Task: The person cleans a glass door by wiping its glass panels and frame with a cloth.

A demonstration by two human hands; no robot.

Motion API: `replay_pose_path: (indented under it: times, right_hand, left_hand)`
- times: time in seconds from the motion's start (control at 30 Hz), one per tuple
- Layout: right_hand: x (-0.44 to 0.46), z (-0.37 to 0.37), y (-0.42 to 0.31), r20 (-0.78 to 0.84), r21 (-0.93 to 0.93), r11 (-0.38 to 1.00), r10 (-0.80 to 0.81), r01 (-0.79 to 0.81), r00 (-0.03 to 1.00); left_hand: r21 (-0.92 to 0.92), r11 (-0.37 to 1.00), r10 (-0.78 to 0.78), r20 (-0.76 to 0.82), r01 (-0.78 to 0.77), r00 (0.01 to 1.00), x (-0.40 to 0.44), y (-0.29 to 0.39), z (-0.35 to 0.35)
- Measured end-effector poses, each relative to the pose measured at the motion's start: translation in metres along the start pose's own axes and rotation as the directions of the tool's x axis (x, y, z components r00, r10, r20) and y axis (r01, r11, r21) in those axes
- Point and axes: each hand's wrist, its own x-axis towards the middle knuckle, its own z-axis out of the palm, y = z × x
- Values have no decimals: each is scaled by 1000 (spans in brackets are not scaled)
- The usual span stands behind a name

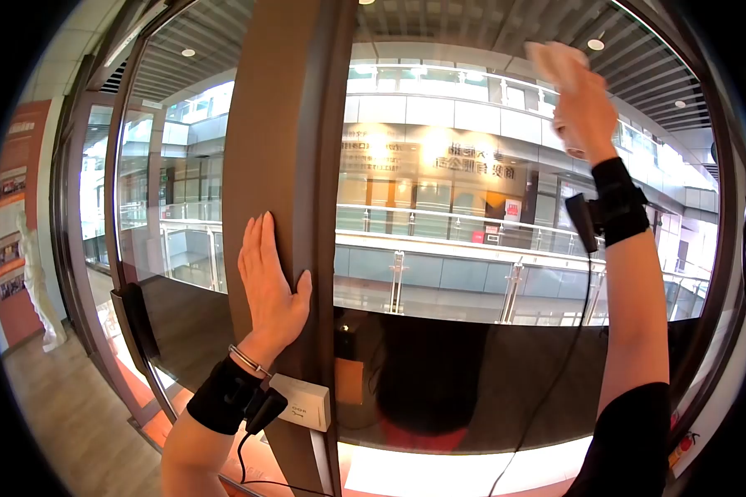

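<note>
- Overhead, at the upper right, the right hand (587, 112) was closed around a pale cloth (558, 65); motion blur hid its exact folds.
- That cloth was in front of the upper part of a large glass pane (510, 356); whether it touched the glass, I could not tell.
- Meanwhile the left hand (271, 286) was spread open and empty, its palm laid on a brown post (278, 124) beside the pane, fingers pointing up and thumb apart.
- Just below that hand, a small white box (302, 402) was fixed to the post.
- Both wrists wore black straps, 1 on the left (222, 396) and 1 on the right (619, 203), and a silver bracelet (249, 362) circled the left wrist.
- Through the glass, a railing (456, 244) and a wall with lettering (481, 153) showed.
- Low at the right edge was a red fire extinguisher (684, 448).
</note>
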Motion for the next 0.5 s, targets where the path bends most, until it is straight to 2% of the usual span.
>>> replay_pose_path:
  times: [0.03,0.1,0.13,0.23,0.27,0.3,0.33,0.37,0.4,0.43,0.5]
  right_hand:
    - [7,-14,7,-2,5,971,241,-241,971]
    - [9,-26,7,98,92,811,570,-578,816]
    - [5,-30,-9,14,52,904,425,-425,905]
    - [6,8,-46,-180,217,974,103,-63,978]
    - [9,12,-73,-6,136,991,1,-1,1000]
    - [12,16,-100,169,83,993,-100,87,980]
    - [13,36,-129,-5,215,965,-152,149,988]
    - [10,39,-160,168,414,910,-107,28,980]
    - [7,35,-192,268,442,893,-38,-87,963]
    - [-1,27,-209,196,542,841,-136,8,971]
    - [-3,-6,-221,288,516,852,-267,85,920]
  left_hand:
    - [10,1000,9,-10,-8,1000,1,0,0]
    - [29,999,14,-17,-13,1000,1,0,1]
    - [37,999,5,-19,-5,1000,0,0,2]
    - [48,999,6,-26,-5,1000,-1,1,2]
    - [76,997,-8,-33,10,999,0,3,2]
    - [98,995,-19,-38,23,999,3,7,2]
    - [113,993,-15,-66,22,998,6,8,2]
    - [138,986,-78,-81,88,994,11,10,5]
    - [132,985,-102,-106,115,989,16,11,6]
    - [126,982,-127,-131,143,983,20,10,8]
    - [93,980,-164,-127,176,978,24,2,13]
